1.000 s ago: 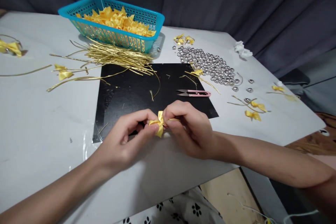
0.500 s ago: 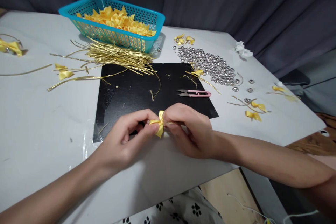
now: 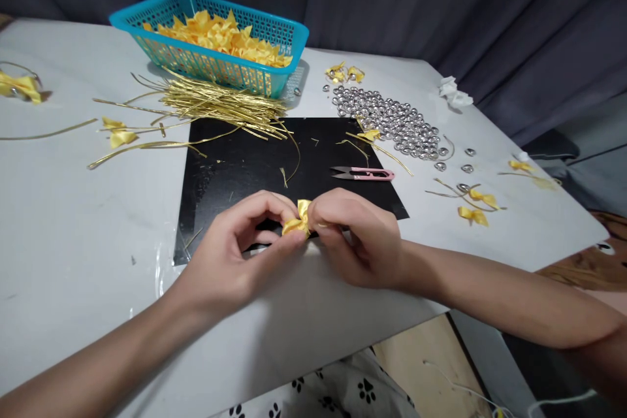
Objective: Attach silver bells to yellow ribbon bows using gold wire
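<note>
Low in the centre of the frame, head view, a yellow bow point(image 3: 298, 221) was held up between both hands at the near edge of the black board point(image 3: 313, 157). The left hand point(image 3: 230, 268) pinched its left side between thumb and forefinger, gap narrow. The right hand point(image 3: 365, 232) had thumb and forefinger closed together on its right side; a small pale bit showed there, but could not tell whether ribbon or wire. Bow shape judged formed, its binding probably incomplete; no silver piece visible on it. Upper left: blue basket point(image 3: 280, 78) heaped with yellow ribbon pieces point(image 3: 215, 36), a large stock; gold wires point(image 3: 220, 104) bundled just in front. Right of centre: pink-handled snips point(image 3: 375, 174) lay on the board, touched by neither hand. Upper right: a spread of silver pieces point(image 3: 386, 121), mostly loose. Only a few combined samples were noted: a bow with silver piece and wire point(image 3: 19, 88) at far left, and a small cluster of bows point(image 3: 336, 73) with silver pieces, upper centre. Judged early overall, most material unused.
</note>
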A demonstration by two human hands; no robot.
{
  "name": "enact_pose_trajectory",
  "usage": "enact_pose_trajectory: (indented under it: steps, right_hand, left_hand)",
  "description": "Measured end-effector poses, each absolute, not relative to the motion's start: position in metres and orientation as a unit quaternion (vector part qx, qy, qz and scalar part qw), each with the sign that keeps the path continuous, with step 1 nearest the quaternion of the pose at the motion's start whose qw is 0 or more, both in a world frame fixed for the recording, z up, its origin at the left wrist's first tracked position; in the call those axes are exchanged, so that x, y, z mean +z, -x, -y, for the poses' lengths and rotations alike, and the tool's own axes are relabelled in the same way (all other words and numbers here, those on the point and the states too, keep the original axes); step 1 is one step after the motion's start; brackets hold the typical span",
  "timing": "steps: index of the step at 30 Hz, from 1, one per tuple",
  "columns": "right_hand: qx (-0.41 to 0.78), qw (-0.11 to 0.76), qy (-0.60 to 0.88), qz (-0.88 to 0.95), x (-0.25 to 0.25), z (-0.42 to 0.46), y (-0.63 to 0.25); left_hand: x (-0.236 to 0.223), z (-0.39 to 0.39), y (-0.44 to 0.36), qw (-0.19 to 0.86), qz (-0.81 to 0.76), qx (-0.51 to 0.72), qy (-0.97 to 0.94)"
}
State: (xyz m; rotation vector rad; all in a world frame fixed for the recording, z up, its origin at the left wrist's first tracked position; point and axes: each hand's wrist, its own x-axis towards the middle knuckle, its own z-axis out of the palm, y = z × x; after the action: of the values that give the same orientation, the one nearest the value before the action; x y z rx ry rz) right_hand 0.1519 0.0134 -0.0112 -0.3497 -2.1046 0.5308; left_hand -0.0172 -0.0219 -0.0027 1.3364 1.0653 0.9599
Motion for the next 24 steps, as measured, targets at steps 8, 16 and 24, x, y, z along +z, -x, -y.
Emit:
enact_pose_trajectory:
  steps: [8, 16, 24]
  right_hand:
    - [0.215, 0.443, 0.157, 0.856, -0.0128, -0.0124, -0.1512]
    - [0.197, 0.437, 0.168, 0.861, -0.0112, -0.0137, -0.1523]
    - [0.209, 0.444, 0.177, 0.853, -0.0136, -0.0139, -0.1499]
  left_hand:
    - [-0.0074, 0.0206, 0.0181, 0.57, -0.446, 0.423, -0.546]
    - [-0.0014, 0.0173, 0.0174, 0.563, -0.513, 0.373, -0.53]
    - [-0.0004, 0.0172, 0.0201, 0.612, -0.498, 0.404, -0.463]
